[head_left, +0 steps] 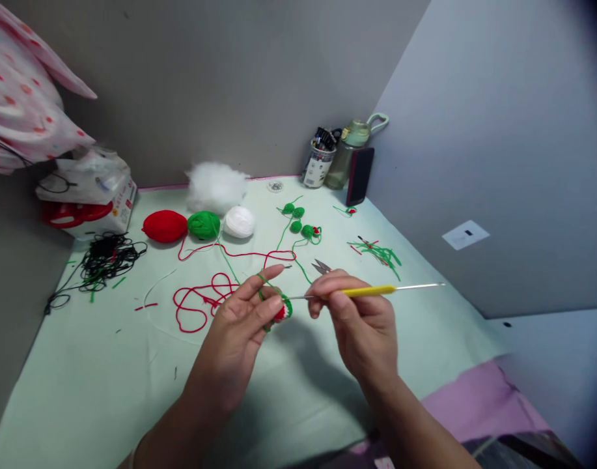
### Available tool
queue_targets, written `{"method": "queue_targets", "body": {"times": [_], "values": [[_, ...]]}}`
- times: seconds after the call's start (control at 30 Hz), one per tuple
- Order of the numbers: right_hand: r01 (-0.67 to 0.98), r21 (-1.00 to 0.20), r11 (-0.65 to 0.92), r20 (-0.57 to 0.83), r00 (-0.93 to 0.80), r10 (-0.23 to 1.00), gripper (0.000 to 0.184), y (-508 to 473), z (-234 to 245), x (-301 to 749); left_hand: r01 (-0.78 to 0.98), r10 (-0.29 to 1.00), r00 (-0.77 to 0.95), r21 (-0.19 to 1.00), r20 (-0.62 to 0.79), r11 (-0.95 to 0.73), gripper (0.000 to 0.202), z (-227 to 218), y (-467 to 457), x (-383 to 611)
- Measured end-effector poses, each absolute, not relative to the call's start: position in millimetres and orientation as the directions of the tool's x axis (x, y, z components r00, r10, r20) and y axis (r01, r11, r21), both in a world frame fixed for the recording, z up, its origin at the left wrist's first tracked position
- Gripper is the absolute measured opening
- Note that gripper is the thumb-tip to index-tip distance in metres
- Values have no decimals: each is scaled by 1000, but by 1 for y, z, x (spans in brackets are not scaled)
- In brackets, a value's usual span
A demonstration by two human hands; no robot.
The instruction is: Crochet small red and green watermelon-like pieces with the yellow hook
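Note:
Between the thumb and fingers of my left hand [247, 319] is a small crocheted piece [284, 310] in red, white and green. Green yarn runs over that hand's raised index finger. My right hand [359, 319] grips the yellow handle of a double-ended crochet hook [369, 292]. One metal end points left and reaches the crocheted piece; the other sticks out to the right. Scissors [321, 266] lie just behind my right hand, their blades showing and the rest hidden. Loose red yarn [191, 311] lies looped on the table beside my left hand.
Red [164, 226], green [204, 225] and white [239, 222] yarn balls stand before white stuffing [217, 187]. Tangled black yarn [105, 260] lies left, green scraps [383, 253] right. Small green crocheted balls [298, 212], a pen cup [318, 164], a bottle [340, 166] and a phone [360, 177] are farther back.

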State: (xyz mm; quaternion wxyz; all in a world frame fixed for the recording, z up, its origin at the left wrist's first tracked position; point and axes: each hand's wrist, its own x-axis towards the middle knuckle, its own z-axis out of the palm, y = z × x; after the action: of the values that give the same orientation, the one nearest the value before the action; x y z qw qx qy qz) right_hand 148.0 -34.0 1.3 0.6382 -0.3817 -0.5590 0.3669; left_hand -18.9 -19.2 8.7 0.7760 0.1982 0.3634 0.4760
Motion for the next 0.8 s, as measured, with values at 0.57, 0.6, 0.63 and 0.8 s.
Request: {"method": "queue_targets", "body": {"times": [0.57, 0.6, 0.63, 0.8], "values": [[140, -851, 507, 514, 18, 858, 22, -40, 4, 152, -419, 938, 212, 841, -275, 342, 35, 5, -21, -19], [227, -788, 572, 582, -28, 813, 23, -41, 4, 152, -408, 944, 191, 853, -269, 326, 35, 4, -21, -19], [309, -713, 630, 640, -79, 764, 23, -43, 4, 151, -399, 949, 171, 863, -263, 311, 35, 3, -21, -18], [613, -357, 704, 724, -294, 624, 24, -45, 0, 150, -437, 955, 157, 850, -250, 295, 44, 4, -24, -15]]}}
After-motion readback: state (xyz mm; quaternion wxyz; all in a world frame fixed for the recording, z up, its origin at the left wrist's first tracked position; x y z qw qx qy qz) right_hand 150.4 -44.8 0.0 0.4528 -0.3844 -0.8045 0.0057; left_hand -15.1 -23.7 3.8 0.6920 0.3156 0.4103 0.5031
